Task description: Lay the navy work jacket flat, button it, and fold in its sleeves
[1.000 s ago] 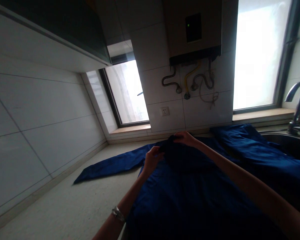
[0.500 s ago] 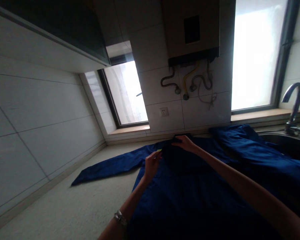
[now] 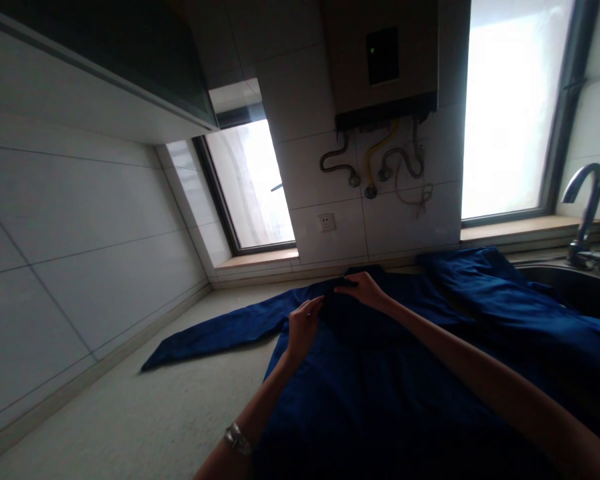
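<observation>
A dark blue long-sleeved jacket [image 3: 330,393] lies spread on the pale countertop [image 3: 180,413], one sleeve stretched out to the left. Near its collar, my left hand [image 3: 303,325] pinches the dark cloth between thumb and fingers. My right hand [image 3: 363,291] grips the jacket's upper part just to the right, its fingertips close to those of the left. The cloth between the two hands is raised and too dark to show its detail. On the right, a second heap of blue cloth [image 3: 500,287] reaches to the sink.
A black sink [image 3: 550,275] with a curved chrome faucet [image 3: 587,207] is at the right. Ahead, a water heater [image 3: 385,67] hangs on the tiled wall above pipes and a power socket [image 3: 326,222]. An overhead cabinet [image 3: 105,67] juts out at upper left.
My right hand has shifted slightly left, toward my left hand. The small yellow-green spot by my left fingertips no longer shows. A green light now shows on the heater's panel.
</observation>
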`<state>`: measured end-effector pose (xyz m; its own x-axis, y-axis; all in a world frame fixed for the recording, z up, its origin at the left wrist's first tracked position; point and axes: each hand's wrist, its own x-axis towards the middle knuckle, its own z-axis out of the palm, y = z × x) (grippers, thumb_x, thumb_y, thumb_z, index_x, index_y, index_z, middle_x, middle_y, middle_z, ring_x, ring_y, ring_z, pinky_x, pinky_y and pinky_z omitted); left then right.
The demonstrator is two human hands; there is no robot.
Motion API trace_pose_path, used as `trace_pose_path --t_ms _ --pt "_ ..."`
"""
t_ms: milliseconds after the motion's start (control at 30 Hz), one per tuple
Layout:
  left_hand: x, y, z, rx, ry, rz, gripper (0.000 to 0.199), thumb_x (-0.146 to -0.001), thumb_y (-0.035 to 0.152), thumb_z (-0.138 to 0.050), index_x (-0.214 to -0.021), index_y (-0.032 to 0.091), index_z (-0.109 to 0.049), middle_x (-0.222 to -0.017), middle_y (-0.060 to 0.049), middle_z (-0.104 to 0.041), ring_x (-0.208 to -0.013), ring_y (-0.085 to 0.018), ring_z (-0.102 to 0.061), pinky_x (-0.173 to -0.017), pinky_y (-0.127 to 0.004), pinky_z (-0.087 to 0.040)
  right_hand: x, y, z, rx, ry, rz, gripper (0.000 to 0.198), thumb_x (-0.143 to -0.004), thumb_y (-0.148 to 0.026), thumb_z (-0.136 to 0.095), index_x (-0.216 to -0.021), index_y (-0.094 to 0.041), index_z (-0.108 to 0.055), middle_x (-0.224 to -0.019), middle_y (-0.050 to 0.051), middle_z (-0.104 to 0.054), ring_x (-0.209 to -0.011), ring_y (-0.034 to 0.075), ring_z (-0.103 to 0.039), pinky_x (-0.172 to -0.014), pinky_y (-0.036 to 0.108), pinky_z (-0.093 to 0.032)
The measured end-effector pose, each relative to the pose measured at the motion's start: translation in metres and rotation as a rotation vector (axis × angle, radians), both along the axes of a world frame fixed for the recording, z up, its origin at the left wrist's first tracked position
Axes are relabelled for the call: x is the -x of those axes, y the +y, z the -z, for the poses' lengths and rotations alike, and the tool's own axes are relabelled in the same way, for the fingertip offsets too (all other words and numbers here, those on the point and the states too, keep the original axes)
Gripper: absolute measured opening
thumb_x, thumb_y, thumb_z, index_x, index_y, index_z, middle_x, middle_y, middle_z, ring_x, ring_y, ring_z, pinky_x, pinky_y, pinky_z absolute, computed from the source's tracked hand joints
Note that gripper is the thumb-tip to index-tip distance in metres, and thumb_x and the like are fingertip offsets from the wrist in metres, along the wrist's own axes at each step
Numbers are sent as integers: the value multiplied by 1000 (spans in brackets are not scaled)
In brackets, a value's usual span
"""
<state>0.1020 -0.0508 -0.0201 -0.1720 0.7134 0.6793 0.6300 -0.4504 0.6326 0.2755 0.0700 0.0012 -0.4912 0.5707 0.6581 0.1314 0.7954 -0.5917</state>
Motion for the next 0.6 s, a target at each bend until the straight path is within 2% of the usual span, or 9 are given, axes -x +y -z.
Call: trace_pose_path --t_ms 100,200,333,400,500,600 --pt "0 -4 -3 31 -32 22 34 -82 38 -53 -105 16 -67 -90 -7 -67 -77 -17 -60 -62 -23 -47 2 -4 -3 -32 4 7 49 -71 -60 -59 -59 -12 -60 -53 -4 -47 -54 10 -42 -52 20 -30" --pt "-4 -1 -15 57 25 -6 43 -76 40 -61 -111 16 -63 -86 -6 -68 -74 -17 -60 -62 -23 -46 5 -11 -8 -54 -4 4 48 -72 -59 -60 -59 -13 -60 -52 -3 -48 -54 10 -44 -52 20 -30" --pt "-2 16 -36 192 194 5 28 -74 39 -61 -84 16 -73 -66 -1 -66 -60 -14 -55 -55 -21 -39 10 -17 -11 -51 1 -23 43 -78 -54 -56 -68 -13 -66 -60 -1 -58 -62 13 -53 -58 21 -38" --pt "8 25 -44 239 201 -15 28 -74 39 -60 -74 14 -73 -59 1 -62 -57 -13 -53 -51 -20 -35 2 -12 -8 -16 1 -75 40 -80 -51 -54 -91 -15 -68 -78 1 -65 -74 16 -59 -65 23 -43" --pt "39 33 -44 236 131 -77 32 -71 41 -61 -66 11 -71 -51 2 -56 -54 -12 -50 -49 -19 -32 -33 6 11 21 -127 -84 59 -78 -46 -58 -129 -18 -48 -109 7 -63 -94 19 -60 -82 30 -47" --pt "79 33 -25 313 -67 -105 36 -66 45 -64 -57 11 -66 -46 2 -50 -49 -11 -47 -46 -19 -32 -99 30 45 -35 -440 83 75 -68 -39 -68 -134 -15 -42 -132 15 -47 -118 26 -47 -100 41 -36"
